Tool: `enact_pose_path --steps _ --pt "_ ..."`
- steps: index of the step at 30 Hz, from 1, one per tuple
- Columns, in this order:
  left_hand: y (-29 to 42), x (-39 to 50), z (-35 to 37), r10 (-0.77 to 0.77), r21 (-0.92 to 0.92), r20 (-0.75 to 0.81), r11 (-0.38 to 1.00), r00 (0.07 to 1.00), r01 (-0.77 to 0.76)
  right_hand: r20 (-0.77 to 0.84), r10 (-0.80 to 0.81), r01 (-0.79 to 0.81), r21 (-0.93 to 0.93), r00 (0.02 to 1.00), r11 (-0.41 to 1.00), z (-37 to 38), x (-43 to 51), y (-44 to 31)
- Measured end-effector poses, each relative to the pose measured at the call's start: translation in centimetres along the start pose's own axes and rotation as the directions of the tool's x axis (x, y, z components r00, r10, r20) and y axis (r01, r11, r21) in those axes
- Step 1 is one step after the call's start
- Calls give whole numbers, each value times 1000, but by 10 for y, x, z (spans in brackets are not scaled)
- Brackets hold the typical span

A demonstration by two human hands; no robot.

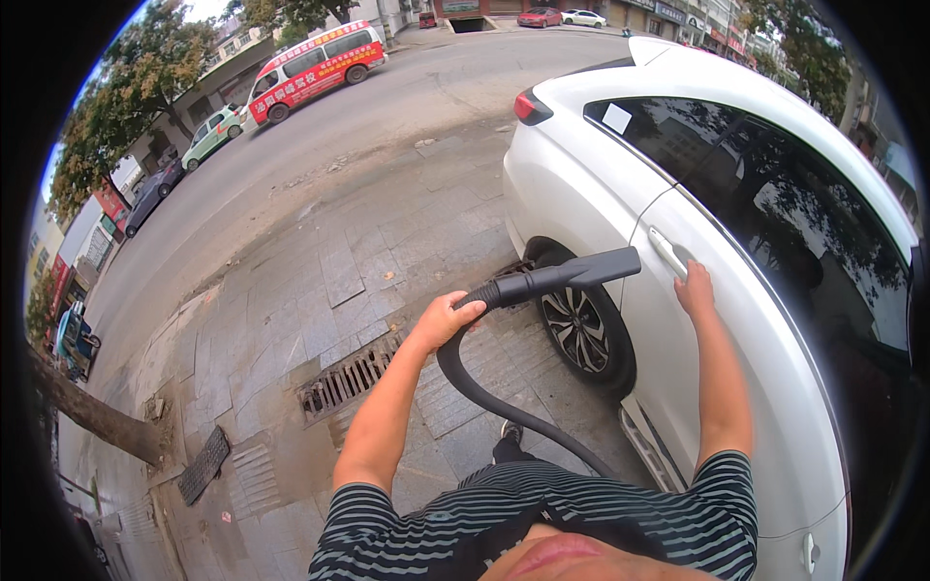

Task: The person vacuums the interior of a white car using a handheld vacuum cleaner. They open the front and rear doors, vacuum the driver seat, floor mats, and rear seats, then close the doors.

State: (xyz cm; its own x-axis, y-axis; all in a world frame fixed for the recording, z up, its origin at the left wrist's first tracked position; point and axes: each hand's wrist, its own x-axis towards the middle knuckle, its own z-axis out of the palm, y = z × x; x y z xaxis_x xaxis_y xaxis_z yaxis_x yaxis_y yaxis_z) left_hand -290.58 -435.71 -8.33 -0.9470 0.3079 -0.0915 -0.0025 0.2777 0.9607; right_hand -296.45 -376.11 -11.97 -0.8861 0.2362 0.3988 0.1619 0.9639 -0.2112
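Note:
My left hand [443, 319] is wrapped around the ribbed end of a black vacuum hose [501, 421]. From that grip a black vacuum nozzle [581, 272] points right, over the rear wheel [577, 330] and towards the car's side. The hose bends down past my body, where its far end is hidden. At the white car [603, 181], my right hand [694, 287] grips the front end of the rear door handle [667, 253]. That rear door [690, 348] sits closed in its frame. Its dark window [806, 203] reflects trees and buildings.
A metal drain grate [356, 374] lies in the grey paving to my left. Farther left are a dark ribbed mat [204, 465] and a leaning tree trunk [102, 417]. A side step [650, 443] runs below the door. A red and white van [316, 69] stands across the road.

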Motion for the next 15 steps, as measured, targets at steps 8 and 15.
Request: enact_pose_path --steps 8,15 --pt "-99 95 -20 -36 -317 90 946 995 63 4 320 -314 -171 947 934 75 62 -39" --pt "-146 188 -44 -28 -226 308 969 951 102 -35 374 -373 -217 927 902 78 63 -47"
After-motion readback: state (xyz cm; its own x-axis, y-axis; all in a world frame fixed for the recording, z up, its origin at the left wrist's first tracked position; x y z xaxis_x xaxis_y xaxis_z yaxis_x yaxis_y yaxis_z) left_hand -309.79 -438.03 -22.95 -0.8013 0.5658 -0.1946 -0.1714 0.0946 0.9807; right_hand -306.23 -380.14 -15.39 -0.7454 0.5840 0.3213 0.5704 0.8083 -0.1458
